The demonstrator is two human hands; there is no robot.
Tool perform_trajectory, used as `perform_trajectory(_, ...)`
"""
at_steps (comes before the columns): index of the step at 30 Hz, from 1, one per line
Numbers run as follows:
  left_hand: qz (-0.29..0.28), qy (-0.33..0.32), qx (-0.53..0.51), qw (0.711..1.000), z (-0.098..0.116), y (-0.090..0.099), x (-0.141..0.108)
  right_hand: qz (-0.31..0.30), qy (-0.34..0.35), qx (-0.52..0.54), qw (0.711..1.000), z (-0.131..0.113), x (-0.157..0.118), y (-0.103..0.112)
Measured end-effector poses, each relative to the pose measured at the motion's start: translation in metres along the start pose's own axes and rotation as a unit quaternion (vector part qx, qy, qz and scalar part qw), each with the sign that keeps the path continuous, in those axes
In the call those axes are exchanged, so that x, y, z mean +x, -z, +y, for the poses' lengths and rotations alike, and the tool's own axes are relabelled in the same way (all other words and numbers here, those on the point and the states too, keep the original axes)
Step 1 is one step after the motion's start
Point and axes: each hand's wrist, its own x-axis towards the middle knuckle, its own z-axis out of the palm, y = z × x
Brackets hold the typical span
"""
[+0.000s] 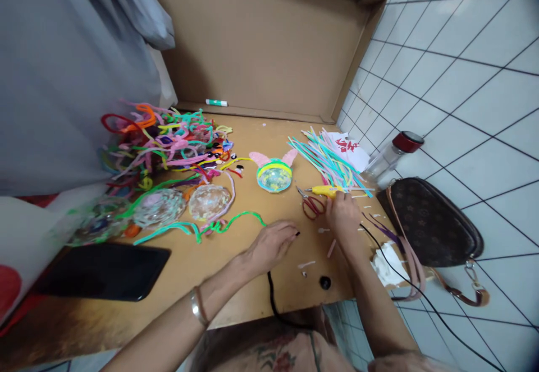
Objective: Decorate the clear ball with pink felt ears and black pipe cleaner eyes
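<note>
My right hand [344, 215] is closed around a yellow hot glue gun [324, 191], whose nozzle points left over the table. Just below that nozzle lie red-handled scissors [312, 206]. My left hand [273, 244] hovers low over the table's middle, fingers pinched, with a small black piece [297, 233] at the fingertips. Beyond both hands sits a round, clear craft piece [274, 179] with yellow and turquoise bands and two pink ears. A green pipe cleaner [242, 215] curls left of my left hand.
Tangled pipe cleaners [168, 142] heap at the left, near clear round pieces [209, 201] and a black tablet [113, 271]. Straight pipe cleaners [332, 156], a bottle [391, 156] and a brown bag [433, 223] stand right. Cardboard [269, 41] walls the back.
</note>
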Motion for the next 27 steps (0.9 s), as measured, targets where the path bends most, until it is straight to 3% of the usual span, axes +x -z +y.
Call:
perform_trajectory(6,-0.014,-0.016,-0.001,1.000,0.005,-0.007,0.001,-0.004,-0.063,0.031,0.998,0.020,0.006,-0.023)
perform_trajectory(11,-0.064,-0.006,0.055,0.996,0.018,-0.023,0.021,0.008,-0.070,0.084,0.994,0.032,0.006,-0.035)
perform_trajectory(17,-0.088,0.015,0.102,0.991,0.009,-0.044,0.047,0.133,-0.104,0.192,0.967,0.036,-0.001,-0.022)
perform_trajectory(19,-0.087,0.015,0.104,0.991,0.004,-0.046,0.052,0.149,-0.108,0.213,0.960,0.035,-0.003,-0.018)
perform_trajectory(27,-0.114,0.026,0.115,0.987,-0.007,-0.040,0.072,0.130,-0.038,0.229,0.964,0.027,-0.008,-0.035)
